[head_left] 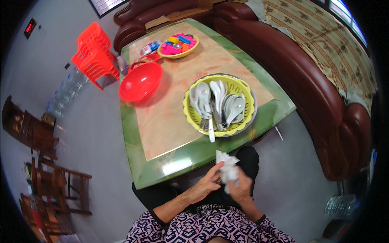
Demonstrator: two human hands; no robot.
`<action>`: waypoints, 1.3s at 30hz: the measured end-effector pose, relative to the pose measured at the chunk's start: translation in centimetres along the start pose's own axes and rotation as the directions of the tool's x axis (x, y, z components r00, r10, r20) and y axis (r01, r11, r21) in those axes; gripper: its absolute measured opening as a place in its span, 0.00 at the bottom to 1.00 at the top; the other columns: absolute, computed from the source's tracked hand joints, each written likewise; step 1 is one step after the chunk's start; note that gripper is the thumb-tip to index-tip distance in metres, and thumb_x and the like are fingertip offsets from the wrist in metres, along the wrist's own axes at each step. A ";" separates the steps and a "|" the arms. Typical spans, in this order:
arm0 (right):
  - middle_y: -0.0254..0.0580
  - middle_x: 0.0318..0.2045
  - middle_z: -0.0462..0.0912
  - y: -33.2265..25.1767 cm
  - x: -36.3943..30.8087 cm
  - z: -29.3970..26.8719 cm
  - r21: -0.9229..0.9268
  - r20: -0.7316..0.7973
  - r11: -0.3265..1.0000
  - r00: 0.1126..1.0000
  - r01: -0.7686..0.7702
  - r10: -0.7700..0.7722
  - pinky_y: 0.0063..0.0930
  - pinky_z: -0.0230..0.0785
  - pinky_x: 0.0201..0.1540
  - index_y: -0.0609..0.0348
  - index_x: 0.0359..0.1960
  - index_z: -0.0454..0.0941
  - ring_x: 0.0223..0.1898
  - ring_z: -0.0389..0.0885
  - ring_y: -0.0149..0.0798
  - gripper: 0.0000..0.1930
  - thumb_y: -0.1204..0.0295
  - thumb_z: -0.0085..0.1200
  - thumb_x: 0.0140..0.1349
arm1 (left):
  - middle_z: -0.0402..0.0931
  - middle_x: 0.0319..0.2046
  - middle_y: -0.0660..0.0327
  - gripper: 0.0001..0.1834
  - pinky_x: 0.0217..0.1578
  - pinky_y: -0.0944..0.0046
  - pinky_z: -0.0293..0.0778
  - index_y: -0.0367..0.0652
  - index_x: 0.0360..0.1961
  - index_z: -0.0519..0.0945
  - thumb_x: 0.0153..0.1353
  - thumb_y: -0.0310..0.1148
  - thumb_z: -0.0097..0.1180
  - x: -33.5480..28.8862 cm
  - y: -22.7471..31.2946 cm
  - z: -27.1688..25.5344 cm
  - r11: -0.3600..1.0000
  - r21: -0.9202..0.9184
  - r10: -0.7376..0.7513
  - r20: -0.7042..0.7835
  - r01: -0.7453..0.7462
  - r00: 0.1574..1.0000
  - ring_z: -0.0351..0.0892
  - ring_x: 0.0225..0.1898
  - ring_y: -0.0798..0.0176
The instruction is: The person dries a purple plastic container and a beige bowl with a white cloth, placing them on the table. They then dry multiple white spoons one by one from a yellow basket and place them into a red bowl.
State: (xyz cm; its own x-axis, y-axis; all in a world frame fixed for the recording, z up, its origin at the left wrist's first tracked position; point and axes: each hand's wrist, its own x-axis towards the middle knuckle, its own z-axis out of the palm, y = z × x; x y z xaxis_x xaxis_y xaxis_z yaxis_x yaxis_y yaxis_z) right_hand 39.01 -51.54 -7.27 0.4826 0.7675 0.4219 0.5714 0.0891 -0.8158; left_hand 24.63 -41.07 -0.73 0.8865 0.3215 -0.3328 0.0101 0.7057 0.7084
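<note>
Well, right fingers (242, 180) clamp crumpled white tissue (229, 171); left fingers (212, 172), I can't tell.

Soup spoons (204, 91) in colander (187, 108), by near edge of table (170, 117), basin (142, 82) at left edge, basket (184, 54) behind basin

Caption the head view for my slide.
Right hand holds white tissue, left hand close by, near a basket of spoons.
</note>
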 end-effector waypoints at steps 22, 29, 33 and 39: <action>0.51 0.48 0.78 14.4 22.8 -3.6 -0.367 -0.173 0.853 0.928 -0.370 0.329 0.40 0.66 0.50 0.49 0.58 0.70 0.49 0.76 0.54 0.21 0.56 0.34 0.69 | 0.77 0.40 0.47 0.18 0.35 0.52 0.81 0.32 0.47 0.70 0.56 0.29 0.45 7.7 22.1 -28.5 0.799 0.085 0.401 -0.813 -0.595 0.422 0.80 0.39 0.49; 0.41 0.42 0.76 12.1 19.6 -5.1 0.132 -0.185 0.944 0.928 -0.303 0.323 0.25 0.63 0.47 0.66 0.51 0.71 0.41 0.72 0.32 0.22 0.60 0.43 0.67 | 0.76 0.41 0.51 0.17 0.28 0.54 0.82 0.33 0.47 0.70 0.57 0.29 0.44 -0.7 14.5 -21.2 0.883 0.112 0.340 -0.822 -0.455 0.457 0.80 0.35 0.52; 0.43 0.41 0.77 6.3 17.2 -3.1 0.284 -0.051 0.835 0.862 -0.471 0.504 0.25 0.64 0.46 0.66 0.53 0.70 0.41 0.73 0.32 0.22 0.63 0.49 0.63 | 0.75 0.40 0.49 0.18 0.20 0.62 0.83 0.29 0.47 0.69 0.57 0.28 0.43 -3.9 11.7 -18.0 0.899 0.104 0.337 -0.785 -0.426 0.519 0.81 0.33 0.55; 0.44 0.44 0.77 5.0 16.4 -0.5 0.321 0.032 0.832 0.884 -0.452 0.467 0.27 0.65 0.49 0.69 0.51 0.69 0.44 0.74 0.34 0.21 0.68 0.53 0.60 | 0.76 0.43 0.52 0.20 0.23 0.62 0.83 0.34 0.52 0.67 0.60 0.34 0.47 -5.7 10.6 -17.3 0.902 0.126 0.376 -0.700 -0.413 0.607 0.82 0.34 0.58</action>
State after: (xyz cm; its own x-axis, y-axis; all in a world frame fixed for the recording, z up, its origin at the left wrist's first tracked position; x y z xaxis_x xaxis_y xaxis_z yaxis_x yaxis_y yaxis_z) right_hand 50.16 -38.88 -4.26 0.6722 0.7400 -0.0212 0.0446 -0.0691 -0.9966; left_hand 11.68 -24.48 -2.07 0.2183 0.9025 -0.3712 -0.2986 0.4239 0.8551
